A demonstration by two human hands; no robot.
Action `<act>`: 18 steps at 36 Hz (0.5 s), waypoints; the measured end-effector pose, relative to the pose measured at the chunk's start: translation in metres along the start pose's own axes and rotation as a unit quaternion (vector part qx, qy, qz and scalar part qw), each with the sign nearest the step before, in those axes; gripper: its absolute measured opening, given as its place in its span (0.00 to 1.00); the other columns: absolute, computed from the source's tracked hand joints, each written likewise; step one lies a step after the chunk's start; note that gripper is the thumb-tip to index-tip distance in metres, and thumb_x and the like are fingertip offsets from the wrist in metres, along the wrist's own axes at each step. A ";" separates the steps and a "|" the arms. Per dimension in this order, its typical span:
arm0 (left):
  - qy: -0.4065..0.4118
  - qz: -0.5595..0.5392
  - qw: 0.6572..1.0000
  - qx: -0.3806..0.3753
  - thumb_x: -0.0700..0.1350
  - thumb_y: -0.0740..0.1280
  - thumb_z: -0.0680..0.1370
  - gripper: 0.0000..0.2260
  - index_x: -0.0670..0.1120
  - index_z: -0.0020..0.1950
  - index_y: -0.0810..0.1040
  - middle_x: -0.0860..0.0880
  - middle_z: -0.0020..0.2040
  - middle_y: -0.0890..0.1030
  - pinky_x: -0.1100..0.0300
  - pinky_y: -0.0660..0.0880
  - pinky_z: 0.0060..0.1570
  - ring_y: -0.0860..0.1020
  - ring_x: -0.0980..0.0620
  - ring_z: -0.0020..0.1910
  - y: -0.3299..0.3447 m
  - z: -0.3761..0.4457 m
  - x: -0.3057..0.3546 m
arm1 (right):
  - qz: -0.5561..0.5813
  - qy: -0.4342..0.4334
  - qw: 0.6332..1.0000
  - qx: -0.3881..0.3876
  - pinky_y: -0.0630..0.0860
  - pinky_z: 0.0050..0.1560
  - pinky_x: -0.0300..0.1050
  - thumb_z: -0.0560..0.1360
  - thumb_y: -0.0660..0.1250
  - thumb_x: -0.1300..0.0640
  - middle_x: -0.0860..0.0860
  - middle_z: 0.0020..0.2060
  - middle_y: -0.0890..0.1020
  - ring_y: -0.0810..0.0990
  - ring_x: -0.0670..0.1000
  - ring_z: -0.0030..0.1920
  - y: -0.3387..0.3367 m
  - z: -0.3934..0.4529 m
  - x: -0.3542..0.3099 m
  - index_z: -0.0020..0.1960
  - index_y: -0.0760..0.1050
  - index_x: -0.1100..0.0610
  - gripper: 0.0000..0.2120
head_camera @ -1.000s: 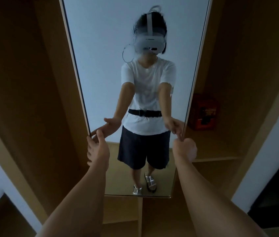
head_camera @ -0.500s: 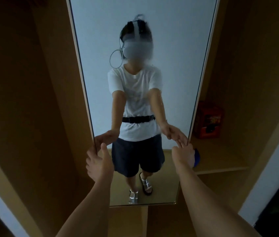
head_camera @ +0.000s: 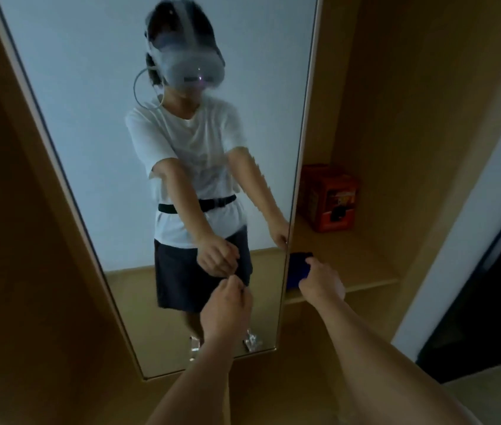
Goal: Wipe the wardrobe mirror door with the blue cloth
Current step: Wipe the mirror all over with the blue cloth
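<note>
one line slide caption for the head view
Right hand reaches the blue cloth on the shelf beside the mirror door; left hand loosely curled.

Blue cloth [head_camera: 297,269] partly behind mirror door [head_camera: 90,102] edge & right hand [head_camera: 321,285]; grip unclear.

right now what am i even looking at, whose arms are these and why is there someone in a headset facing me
The picture comes from a camera worn on a person's head, looking forward and down. The two bare arms at the bottom are that person's own. The figure facing you is only their reflection in the wardrobe mirror door; the headset holds the camera. The left hand is loosely curled in front of the glass, holding nothing visible. The right hand reaches past the mirror's edge to the blue cloth on a wooden shelf; whether it grips it yet is unclear. A red box sits further back.
</note>
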State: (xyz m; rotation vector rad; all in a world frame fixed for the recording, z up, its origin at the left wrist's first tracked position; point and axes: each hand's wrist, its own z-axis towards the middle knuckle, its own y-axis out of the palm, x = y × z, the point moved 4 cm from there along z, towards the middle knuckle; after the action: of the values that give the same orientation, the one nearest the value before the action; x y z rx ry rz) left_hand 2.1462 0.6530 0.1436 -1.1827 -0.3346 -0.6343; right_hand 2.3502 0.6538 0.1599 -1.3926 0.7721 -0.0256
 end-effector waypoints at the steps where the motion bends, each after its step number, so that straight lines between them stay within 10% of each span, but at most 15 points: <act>1: 0.022 0.014 0.999 -0.030 0.52 0.57 0.79 0.07 0.53 0.43 0.66 0.56 0.40 0.70 0.64 0.62 0.28 0.70 0.59 0.34 0.012 0.000 0.012 | -0.019 -0.010 1.000 -0.014 0.76 0.53 0.50 0.76 0.63 0.59 0.50 0.67 0.70 0.72 0.54 0.62 0.001 0.006 0.007 0.74 0.60 0.47 0.28; 11: 0.058 0.026 0.978 -0.201 0.45 0.57 0.79 0.12 0.50 0.63 0.69 0.51 0.58 0.73 0.59 0.74 0.42 0.76 0.51 0.50 0.115 0.000 0.087 | -0.162 -0.101 0.971 -0.145 0.57 0.72 0.55 0.79 0.59 0.56 0.50 0.77 0.47 0.48 0.58 0.76 0.017 0.064 0.046 0.78 0.44 0.48 0.33; 18: -0.087 -0.010 0.966 -0.244 0.38 0.56 0.78 0.34 0.54 0.76 0.40 0.49 0.78 0.41 0.50 0.66 0.66 0.58 0.43 0.73 0.167 0.016 0.092 | -0.115 -0.149 0.970 -0.154 0.59 0.72 0.54 0.80 0.57 0.54 0.49 0.77 0.44 0.49 0.57 0.76 0.035 0.094 0.049 0.78 0.41 0.50 0.34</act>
State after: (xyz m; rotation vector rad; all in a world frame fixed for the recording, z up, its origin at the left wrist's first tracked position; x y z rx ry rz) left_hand 2.3229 0.6814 0.0752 -1.7159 -0.3501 -0.6515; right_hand 2.4196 0.7212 0.1037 -1.7283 0.3695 0.1256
